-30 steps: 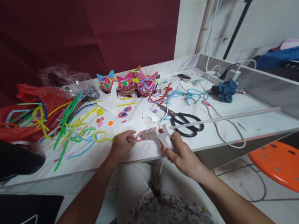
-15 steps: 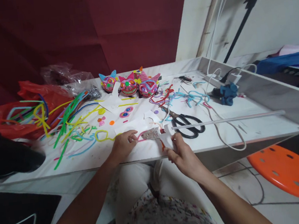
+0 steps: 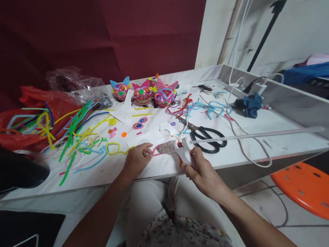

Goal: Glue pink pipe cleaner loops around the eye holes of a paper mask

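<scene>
My right hand [image 3: 201, 171] is wrapped round the handle of a white hot glue gun [image 3: 186, 152], with a long clear glue stick [image 3: 257, 135] jutting from its back to the right. The gun's metal stand and nozzle [image 3: 167, 147] point left, close to a pink pipe cleaner [image 3: 156, 150]. My left hand [image 3: 138, 159] rests near the table's front edge, its fingers pinched at the end of that pink pipe cleaner. Just behind the gun lie black-handled scissors [image 3: 209, 136], partly under the glue stick.
Several colourful animal heads [image 3: 142, 94] stand at the back. Loose pipe cleaners [image 3: 74, 129] and a red plastic bag [image 3: 38, 98] fill the left side. White paper [image 3: 124, 111] lies mid-table. A white cord [image 3: 244, 150] loops over the front edge; an orange stool [image 3: 318, 193] stands at right.
Both hands keep nearly the same place. The glue stick's far end has shifted slightly right and down, and the camera view has moved a little.
</scene>
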A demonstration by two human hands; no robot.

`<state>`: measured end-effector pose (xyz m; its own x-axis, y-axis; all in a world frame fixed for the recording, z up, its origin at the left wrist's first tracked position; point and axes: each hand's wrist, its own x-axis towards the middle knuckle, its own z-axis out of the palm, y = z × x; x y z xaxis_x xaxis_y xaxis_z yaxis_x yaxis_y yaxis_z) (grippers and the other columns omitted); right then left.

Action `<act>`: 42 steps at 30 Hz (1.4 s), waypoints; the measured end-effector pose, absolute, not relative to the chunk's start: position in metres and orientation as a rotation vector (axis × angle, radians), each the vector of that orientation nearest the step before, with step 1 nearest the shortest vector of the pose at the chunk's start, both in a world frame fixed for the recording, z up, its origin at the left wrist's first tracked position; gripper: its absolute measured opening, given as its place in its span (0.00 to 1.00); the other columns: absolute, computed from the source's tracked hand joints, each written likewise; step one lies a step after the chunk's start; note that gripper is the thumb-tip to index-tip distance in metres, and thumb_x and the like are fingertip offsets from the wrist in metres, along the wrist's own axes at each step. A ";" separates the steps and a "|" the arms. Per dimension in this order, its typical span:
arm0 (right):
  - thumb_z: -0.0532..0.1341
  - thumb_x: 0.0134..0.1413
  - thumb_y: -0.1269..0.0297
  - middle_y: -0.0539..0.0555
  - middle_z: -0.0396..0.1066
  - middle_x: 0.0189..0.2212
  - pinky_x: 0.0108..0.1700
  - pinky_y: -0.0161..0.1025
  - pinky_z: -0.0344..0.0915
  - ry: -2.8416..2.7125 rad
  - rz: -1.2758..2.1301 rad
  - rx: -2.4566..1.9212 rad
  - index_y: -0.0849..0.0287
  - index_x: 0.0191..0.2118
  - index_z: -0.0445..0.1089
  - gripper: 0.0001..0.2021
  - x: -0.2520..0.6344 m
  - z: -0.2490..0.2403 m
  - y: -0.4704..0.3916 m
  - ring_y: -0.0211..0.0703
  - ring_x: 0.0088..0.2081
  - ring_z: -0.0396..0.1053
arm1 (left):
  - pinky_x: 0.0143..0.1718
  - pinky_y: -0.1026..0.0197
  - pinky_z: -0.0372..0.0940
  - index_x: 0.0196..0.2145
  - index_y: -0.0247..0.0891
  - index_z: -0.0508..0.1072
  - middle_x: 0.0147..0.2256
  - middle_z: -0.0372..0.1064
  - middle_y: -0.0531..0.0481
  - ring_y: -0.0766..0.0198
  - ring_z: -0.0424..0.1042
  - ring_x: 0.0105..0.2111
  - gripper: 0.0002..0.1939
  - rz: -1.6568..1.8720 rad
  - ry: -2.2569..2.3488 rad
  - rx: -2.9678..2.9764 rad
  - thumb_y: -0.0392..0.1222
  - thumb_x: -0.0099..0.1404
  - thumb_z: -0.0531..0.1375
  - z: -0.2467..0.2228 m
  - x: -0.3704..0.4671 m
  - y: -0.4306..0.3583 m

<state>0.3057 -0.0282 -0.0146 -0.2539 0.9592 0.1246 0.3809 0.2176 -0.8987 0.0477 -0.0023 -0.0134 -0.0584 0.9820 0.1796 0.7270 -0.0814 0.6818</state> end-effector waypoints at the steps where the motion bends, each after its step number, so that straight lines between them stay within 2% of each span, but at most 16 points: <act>1: 0.57 0.58 0.50 0.44 0.64 0.24 0.30 0.42 0.62 -1.761 1.005 -1.256 0.47 0.39 0.51 0.13 0.306 -0.015 -0.028 0.47 0.25 0.66 | 0.38 0.61 0.75 0.46 0.40 0.85 0.33 0.84 0.52 0.61 0.78 0.31 0.20 0.923 1.820 1.847 0.38 0.55 0.63 -0.014 0.048 -0.002; 12: 0.57 0.58 0.48 0.43 0.63 0.25 0.30 0.44 0.63 -1.734 1.052 -1.281 0.47 0.39 0.51 0.14 0.305 -0.016 -0.028 0.47 0.27 0.66 | 0.39 0.60 0.75 0.47 0.38 0.85 0.34 0.84 0.50 0.60 0.77 0.30 0.22 0.916 1.816 1.856 0.38 0.55 0.62 -0.014 0.048 -0.002; 16: 0.58 0.57 0.47 0.42 0.61 0.24 0.29 0.43 0.62 -1.657 1.107 -1.279 0.47 0.39 0.51 0.15 0.306 -0.022 -0.027 0.47 0.25 0.65 | 0.38 0.62 0.75 0.47 0.40 0.86 0.34 0.84 0.52 0.61 0.77 0.30 0.22 0.887 1.807 1.890 0.36 0.55 0.62 -0.012 0.048 -0.002; 26: 0.63 0.56 0.48 0.43 0.64 0.27 0.28 0.42 0.66 -1.564 1.266 -1.149 0.47 0.39 0.52 0.19 0.322 -0.015 -0.027 0.43 0.25 0.66 | 0.40 0.61 0.73 0.46 0.43 0.87 0.36 0.83 0.50 0.61 0.77 0.32 0.21 0.817 1.799 1.998 0.34 0.58 0.61 -0.011 0.046 -0.002; 33: 0.65 0.55 0.48 0.41 0.63 0.24 0.28 0.41 0.65 -1.539 1.253 -1.172 0.47 0.38 0.52 0.19 0.325 -0.013 -0.029 0.42 0.24 0.65 | 0.39 0.61 0.73 0.43 0.43 0.87 0.36 0.83 0.50 0.60 0.77 0.31 0.18 0.790 1.806 2.020 0.35 0.59 0.62 -0.010 0.047 -0.003; 42: 0.66 0.54 0.51 0.45 0.66 0.29 0.28 0.40 0.66 -1.504 1.329 -1.076 0.48 0.38 0.55 0.18 0.319 -0.009 -0.029 0.42 0.27 0.66 | 0.39 0.63 0.71 0.45 0.42 0.87 0.37 0.83 0.51 0.62 0.76 0.31 0.19 0.752 1.819 2.038 0.32 0.59 0.61 -0.012 0.046 -0.001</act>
<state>0.3186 -0.0285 -0.0087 -0.2809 0.9585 0.0481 0.0707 0.0706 -0.9950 0.0458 -0.0007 -0.0123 0.0575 0.9823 0.1781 0.8213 -0.1479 0.5510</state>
